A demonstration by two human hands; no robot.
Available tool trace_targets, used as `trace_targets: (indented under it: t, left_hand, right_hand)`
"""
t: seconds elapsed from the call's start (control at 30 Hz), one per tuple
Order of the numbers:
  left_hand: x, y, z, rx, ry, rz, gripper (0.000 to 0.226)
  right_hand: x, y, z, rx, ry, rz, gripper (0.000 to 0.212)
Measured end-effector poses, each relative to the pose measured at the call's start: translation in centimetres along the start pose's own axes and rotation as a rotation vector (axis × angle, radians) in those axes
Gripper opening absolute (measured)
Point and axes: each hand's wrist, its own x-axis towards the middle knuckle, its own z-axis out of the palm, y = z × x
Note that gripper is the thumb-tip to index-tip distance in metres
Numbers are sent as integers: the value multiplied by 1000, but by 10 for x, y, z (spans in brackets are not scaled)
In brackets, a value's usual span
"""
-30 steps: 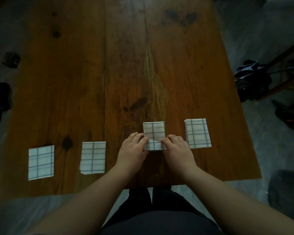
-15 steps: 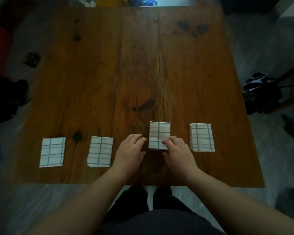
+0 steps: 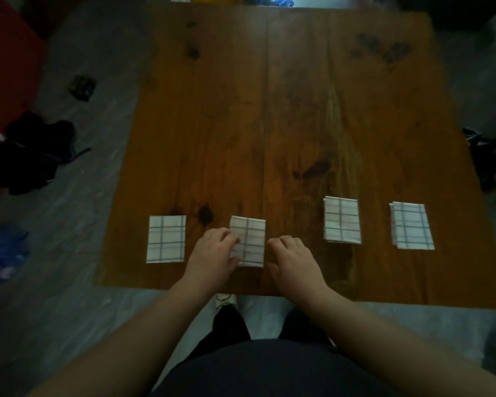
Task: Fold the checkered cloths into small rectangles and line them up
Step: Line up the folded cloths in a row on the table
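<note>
my hands moved from third cloth (image 3: 342,220) to second white blue-checked folded cloth (image 3: 249,243) on brown wood table (image 3: 269,110) | left hand (image 3: 212,255) touches its edge, can't tell if pinching | right hand (image 3: 294,260) loose, empty, beside it | lining up

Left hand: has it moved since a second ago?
Yes, leftward: the left hand was at the third cloth from the left, now it is at the second cloth.

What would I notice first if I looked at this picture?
Four white checkered cloths, folded small, sit in a row near the front edge of the dark wooden table. Two bare hands are at the second cloth from the left: the left hand touches its left side and the right hand sits just right of it.
</note>
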Motion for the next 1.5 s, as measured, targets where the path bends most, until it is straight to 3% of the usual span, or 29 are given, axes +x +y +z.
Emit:
trace_targets:
  t: [0.2,0.43,0.9,1.5]
  left_hand:
    - [-10,-29,3,6,-80,77,56]
    - [7,-30,10,29,-51,194,51]
    - [72,14,4,61,-28,186,52]
    - [69,19,7,107,-53,162,51]
  right_hand:
    - [-7,-30,26,-31,-5,133,49]
    - [3,-27,33,-47,-8,181,40]
    - [51,21,0,-35,45,205,37]
    - [47,33,-5,-70,21,155,40]
